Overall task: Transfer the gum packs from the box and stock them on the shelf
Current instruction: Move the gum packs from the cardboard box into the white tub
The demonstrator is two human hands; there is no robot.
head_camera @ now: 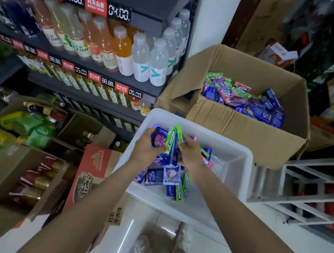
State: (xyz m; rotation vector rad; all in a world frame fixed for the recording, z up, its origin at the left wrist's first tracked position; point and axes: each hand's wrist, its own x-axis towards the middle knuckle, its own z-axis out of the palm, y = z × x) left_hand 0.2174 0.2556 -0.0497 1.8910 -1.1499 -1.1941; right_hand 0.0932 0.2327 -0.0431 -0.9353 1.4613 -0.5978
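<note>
While both hands hovered over the white bin (239,154), the left hand (148,147) gripped a bundle of gum packs (165,139) and the right hand (190,152) pinched a green stick (179,132). This looked like the gathering step. Next, the bundle probably had to go to the shelf (97,71) at ten o'clock; more packs lay in the cardboard box (245,122) at one o'clock.

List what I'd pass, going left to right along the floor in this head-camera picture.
Open carton of red packets → red printed carton → white tub over which the left hand and right hand hold gum packs → white metal rack.
</note>
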